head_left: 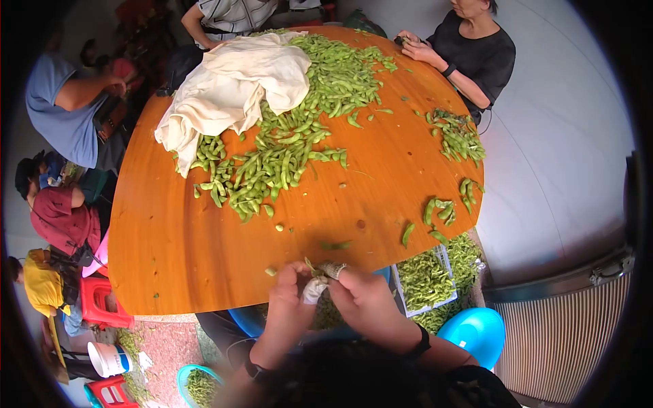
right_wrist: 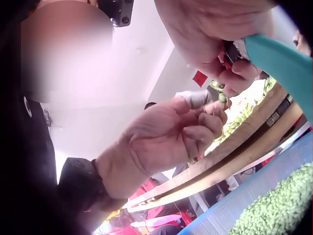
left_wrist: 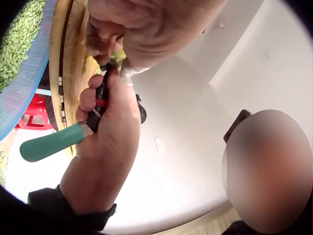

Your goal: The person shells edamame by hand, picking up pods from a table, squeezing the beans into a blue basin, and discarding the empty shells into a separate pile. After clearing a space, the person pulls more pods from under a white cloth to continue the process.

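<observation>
Cream cloth: draped over part of the heap, hiding pods beneath.
Green soybean pods: heaped loosely across the middle and far side of the table, with smaller clumps along the right edge.
Left hand: pinching a single pod at the fingertips, near the table's close edge, with thumb wrapped in white.
Right hand: curled round a teal-handled tool, beside the pod, with the working end mostly hidden by fingers.
Blue mesh basin: full of shelled beans, below the table edge.
White crate: filled with pods, right of the hands, near a bright blue bowl.
Wooden table: orange-brown, curved at the rim.
Room: pale-walled, with a red stool, a white bucket and several seated or standing people around.
</observation>
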`<state>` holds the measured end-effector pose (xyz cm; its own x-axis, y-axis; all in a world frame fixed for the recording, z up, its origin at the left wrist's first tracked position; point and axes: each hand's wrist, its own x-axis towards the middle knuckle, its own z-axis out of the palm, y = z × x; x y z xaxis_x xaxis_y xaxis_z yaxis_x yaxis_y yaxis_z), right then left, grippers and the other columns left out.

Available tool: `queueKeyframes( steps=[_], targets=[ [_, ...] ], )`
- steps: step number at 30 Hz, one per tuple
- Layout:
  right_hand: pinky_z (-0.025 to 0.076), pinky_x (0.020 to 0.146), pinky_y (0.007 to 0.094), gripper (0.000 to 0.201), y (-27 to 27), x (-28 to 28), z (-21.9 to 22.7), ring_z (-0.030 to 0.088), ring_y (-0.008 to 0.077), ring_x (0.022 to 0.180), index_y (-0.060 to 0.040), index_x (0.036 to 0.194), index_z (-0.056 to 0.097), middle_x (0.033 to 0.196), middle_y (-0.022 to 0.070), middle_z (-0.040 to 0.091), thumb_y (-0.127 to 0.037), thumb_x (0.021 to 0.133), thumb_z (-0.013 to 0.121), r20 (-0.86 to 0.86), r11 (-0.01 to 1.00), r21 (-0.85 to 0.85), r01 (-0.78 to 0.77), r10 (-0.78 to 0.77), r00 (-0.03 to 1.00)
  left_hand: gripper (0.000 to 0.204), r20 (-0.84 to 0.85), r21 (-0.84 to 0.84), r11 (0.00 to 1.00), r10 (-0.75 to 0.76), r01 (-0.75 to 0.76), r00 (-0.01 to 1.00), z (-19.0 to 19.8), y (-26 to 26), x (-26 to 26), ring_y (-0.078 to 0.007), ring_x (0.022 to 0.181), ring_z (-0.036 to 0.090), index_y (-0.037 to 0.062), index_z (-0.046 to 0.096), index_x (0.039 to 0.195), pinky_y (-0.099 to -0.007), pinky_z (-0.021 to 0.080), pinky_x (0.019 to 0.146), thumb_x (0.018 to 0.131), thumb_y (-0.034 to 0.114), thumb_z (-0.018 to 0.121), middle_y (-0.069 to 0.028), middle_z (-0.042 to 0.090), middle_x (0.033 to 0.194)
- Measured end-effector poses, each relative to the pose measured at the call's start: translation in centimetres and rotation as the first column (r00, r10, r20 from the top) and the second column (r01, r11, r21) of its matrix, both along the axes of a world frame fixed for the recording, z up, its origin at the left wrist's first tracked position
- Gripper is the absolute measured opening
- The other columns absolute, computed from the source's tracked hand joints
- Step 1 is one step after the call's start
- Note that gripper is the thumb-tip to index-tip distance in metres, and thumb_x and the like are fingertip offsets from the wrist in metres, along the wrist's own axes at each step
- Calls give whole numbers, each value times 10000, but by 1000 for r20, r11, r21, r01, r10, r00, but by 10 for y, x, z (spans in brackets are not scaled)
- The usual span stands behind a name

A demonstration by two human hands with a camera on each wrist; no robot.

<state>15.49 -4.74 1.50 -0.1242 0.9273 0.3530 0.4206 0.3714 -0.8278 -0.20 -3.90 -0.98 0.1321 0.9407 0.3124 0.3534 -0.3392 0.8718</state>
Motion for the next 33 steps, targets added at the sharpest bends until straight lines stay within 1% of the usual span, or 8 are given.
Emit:
queueKeyframes(
  steps=[3,5,8,20,24,27,32,33],
  targets=[
    [447,501,335,91,1,4,6,595,252,567,-10,973,626,701,126,602,-57,903,594,-213,989,-136,-50,20,977,201,-89,-111,994,-16,6,996,7,-3,-1,-109,676,519,27,469,1065,-249,446,611,927,56,612,-8,533,775],
    [415,467,249,118,2,10,4,544,92,521,-20,1016,636,694,31,608,-93,939,585,-464,800,-544,-254,-35,885,177,-146,18,1000,-6,9,989,12,-2,2,-96,667,517,24,466,1049,-245,443,598,926,32,593,-20,537,769],
    [389,449,202,139,2,8,3,497,16,522,-30,1045,638,694,-27,587,-118,965,566,-517,792,-527,-310,-9,856,161,-137,20,999,44,-41,990,7,-1,1,-80,666,527,29,471,1048,-233,446,593,920,-3,562,-22,554,787],
    [380,450,196,173,7,15,16,478,28,508,-49,1121,634,689,-18,581,-80,972,552,-600,844,-494,-208,-158,784,191,400,-399,909,53,122,915,16,0,-1,-34,622,483,51,511,1153,-172,375,519,981,50,427,5,541,847],
    [368,447,189,175,11,22,13,459,20,502,-38,1118,632,683,-26,568,-94,962,578,-599,879,-464,-114,-216,771,207,403,-398,908,46,130,914,22,1,-1,-36,597,455,57,506,1173,-176,369,509,984,59,424,11,523,843],
    [467,597,204,201,10,16,8,547,20,700,-12,1075,634,805,-9,633,-101,900,676,-529,873,-446,-198,-78,845,254,288,-310,948,26,68,957,21,3,5,-41,611,437,56,493,1213,-180,370,526,972,36,417,8,509,859],
    [496,643,257,150,11,-1,-7,596,68,735,0,980,628,815,53,660,-70,862,688,-467,951,-279,-129,-17,884,392,-78,-63,997,-39,34,996,25,8,10,-84,806,521,30,459,1276,-215,443,712,899,-79,446,-36,556,1024],
    [496,638,265,155,11,0,-4,609,88,715,3,968,623,801,86,660,-70,849,691,-394,961,-262,-89,-22,919,427,-12,-174,983,-63,60,998,25,7,8,-105,898,544,24,465,1279,-239,456,796,873,-106,460,-60,571,1088]
  ],
)
